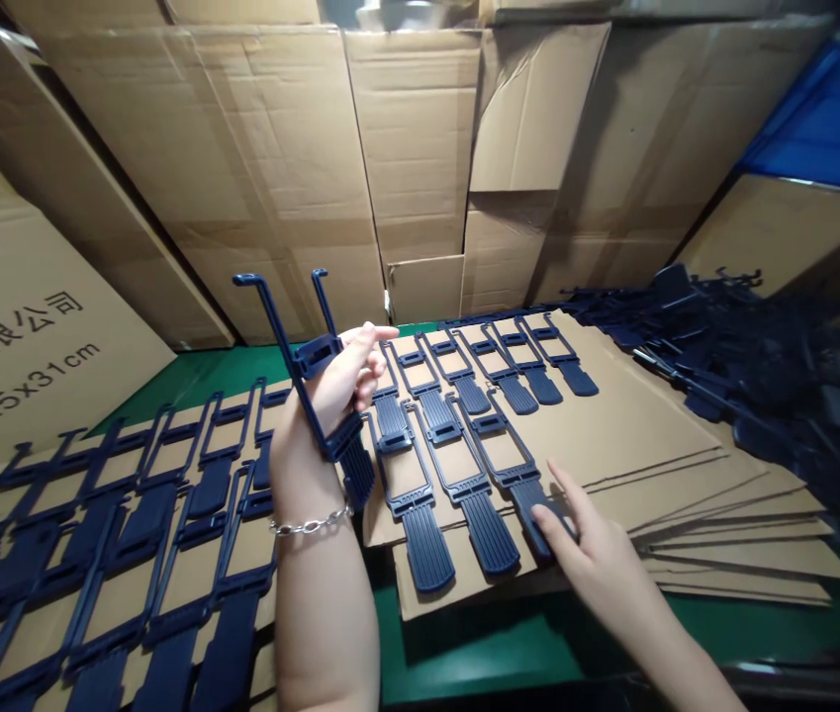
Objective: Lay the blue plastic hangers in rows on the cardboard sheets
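Observation:
Dark blue plastic frames with ribbed paddles lie in two rows on a cardboard sheet (657,425). My left hand (349,381), with a chain bracelet at the wrist, has its fingers curled round one such frame (276,321), whose two hooked arms point up and whose paddle hangs beside the wrist. At the near row's right end, my right hand (587,534) rests thumb and forefinger at the paddle of a flat-lying frame (490,425). Its fingers are apart, on either side of the paddle.
More frames (174,445) lie on cardboard at the left. A heap of loose dark parts (776,366) fills the right. Cardboard boxes (278,148) stand behind the green table (449,653), and a printed box (26,297) is at the left.

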The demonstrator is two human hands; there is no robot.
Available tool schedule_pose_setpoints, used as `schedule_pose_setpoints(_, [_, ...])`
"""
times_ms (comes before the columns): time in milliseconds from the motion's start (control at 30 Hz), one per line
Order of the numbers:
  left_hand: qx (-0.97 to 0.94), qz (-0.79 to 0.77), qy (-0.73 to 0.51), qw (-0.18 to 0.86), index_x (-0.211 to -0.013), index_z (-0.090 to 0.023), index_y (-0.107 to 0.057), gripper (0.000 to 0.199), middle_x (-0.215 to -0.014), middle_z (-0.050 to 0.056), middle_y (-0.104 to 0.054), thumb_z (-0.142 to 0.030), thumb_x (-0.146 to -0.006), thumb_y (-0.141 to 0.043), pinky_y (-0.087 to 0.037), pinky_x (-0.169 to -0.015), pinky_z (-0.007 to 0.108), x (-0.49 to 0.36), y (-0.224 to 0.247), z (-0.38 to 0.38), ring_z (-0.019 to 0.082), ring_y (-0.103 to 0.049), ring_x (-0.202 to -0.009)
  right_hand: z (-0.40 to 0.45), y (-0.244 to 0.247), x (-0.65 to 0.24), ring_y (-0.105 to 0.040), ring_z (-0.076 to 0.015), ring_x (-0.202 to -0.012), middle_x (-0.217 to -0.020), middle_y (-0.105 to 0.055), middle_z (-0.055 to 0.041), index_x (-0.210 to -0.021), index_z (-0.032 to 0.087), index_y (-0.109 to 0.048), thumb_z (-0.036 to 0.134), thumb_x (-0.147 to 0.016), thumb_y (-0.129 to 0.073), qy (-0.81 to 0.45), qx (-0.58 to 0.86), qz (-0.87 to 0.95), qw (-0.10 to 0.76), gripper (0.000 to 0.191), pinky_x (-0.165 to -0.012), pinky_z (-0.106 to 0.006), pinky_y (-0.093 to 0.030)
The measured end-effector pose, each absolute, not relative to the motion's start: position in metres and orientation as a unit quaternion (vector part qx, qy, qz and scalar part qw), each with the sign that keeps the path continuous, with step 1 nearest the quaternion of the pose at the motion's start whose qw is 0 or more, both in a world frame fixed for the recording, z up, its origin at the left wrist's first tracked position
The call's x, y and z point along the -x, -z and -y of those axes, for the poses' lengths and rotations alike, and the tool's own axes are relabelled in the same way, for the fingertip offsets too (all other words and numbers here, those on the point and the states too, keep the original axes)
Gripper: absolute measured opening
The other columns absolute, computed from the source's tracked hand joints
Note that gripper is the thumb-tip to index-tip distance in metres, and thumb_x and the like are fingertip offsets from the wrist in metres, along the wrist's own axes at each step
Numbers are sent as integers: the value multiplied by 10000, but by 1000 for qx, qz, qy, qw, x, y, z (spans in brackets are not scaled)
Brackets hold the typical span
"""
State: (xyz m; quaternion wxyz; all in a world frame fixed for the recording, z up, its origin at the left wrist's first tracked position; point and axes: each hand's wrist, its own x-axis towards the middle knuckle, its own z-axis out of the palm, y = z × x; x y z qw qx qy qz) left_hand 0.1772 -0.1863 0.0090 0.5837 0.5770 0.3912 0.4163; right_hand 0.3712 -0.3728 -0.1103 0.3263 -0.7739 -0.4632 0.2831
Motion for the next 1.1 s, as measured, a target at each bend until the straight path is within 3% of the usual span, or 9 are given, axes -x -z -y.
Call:
schedule_pose_setpoints(133, [-584, -349, -400, 614, -1044, -136, -583, 486, -557, -37, -427, -549, -852, -415, -264, -298, 163, -185, -16, 195, 36, -299, -333, 373, 94, -375, -570, -225, -443, -480, -561, -38, -1261, 203, -552, 509, -859, -376, -14, 813, 551, 188, 535, -419, -295, -406])
schedule_pose_setpoints(233, [-604, -299, -397, 623, -1095, -141, -604, 622, -607, 11, -522, -625, -851, -298, -349, -370, 193, -190, -22, 208, 68, -416, -396, 371, 73, -366, -618, -182, -584, -690, -652, -69, -1188, 183, -593, 458, -887, -379, 28, 756, 585, 294, 461, -504, -266, -467])
schedule_pose_setpoints(333, [-643, -275, -367, 613, -1181, -145, -588, 751, -750, 80, -631, -694, -820, -223, -446, -523, 243, -201, -24, 221, 150, -571, -611, 364, 56, -342, -629, -166, -798, -979, -651, -95, -1303, 163, -463, 442, -862, -461, -14, 628, 667, 400, 522, -672, -261, -527])
schedule_pose_setpoints(467, [-688, -276, -339, 580, -1235, -150, -558, 848, -883, 109, -660, -746, -781, -162, -464, -663, 295, -222, -22, 231, 206, -603, -783, 352, 52, -308, -564, -180, -1050, -1199, -563, -118, -1424, 152, -237, 330, -832, -537, -52, 519, 721, 455, 687, -838, -263, -511])
schedule_pose_setpoints(600, [-738, -259, -291, 551, -1272, -170, -520, 790, -930, 102, -664, -732, -782, -256, -459, -715, 320, -227, -12, 225, 208, -607, -801, 351, 59, -312, -514, -194, -1140, -1279, -508, -116, -1398, 183, -305, 216, -831, -506, -66, 515, 703, 486, 602, -889, -281, -489])
schedule_pose_setpoints(700, [-805, -284, -181, 489, -1252, -189, -532, 703, -977, 81, -663, -656, -728, -509, -452, -761, 322, -214, -4, 214, 221, -599, -866, 361, 67, -345, -579, -195, -1020, -1218, -552, -100, -1352, 204, -390, 254, -801, -549, -146, 578, 632, 495, 576, -823, -293, -512])
schedule_pose_setpoints(767, [-827, -349, -133, 421, -1201, -215, -569, 649, -1005, 62, -660, -621, -695, -575, -444, -781, 321, -203, -1, 206, 231, -593, -897, 368, 74, -374, -618, -153, -772, -1051, -614, -84, -1334, 199, -408, 307, -791, -562, -239, 639, 525, 509, 575, -647, -265, -523])
schedule_pose_setpoints(867, [-816, -464, -154, 309, -1036, -216, -638, 541, -996, 57, -659, -638, -724, -509, -436, -773, 318, -189, 0, 196, 237, -592, -889, 375, 87, -412, -437, -67, -415, -692, -547, 11, -1287, 152, -415, 361, -784, -539, -383, 649, 373, 541, 559, -374, -206, -340])
schedule_pose_setpoints(1100, [-758, -576, -159, 261, -991, -215, -619, 480, -1050, 55, -651, -605, -767, -452, -427, -767, 305, -169, -1, 185, 229, -597, -883, 369, 100, -443, -360, -38, -336, -649, -494, 22, -800, 158, -461, 416, -769, -520, -510, 595, 343, 518, 267, -332, -203, -220])
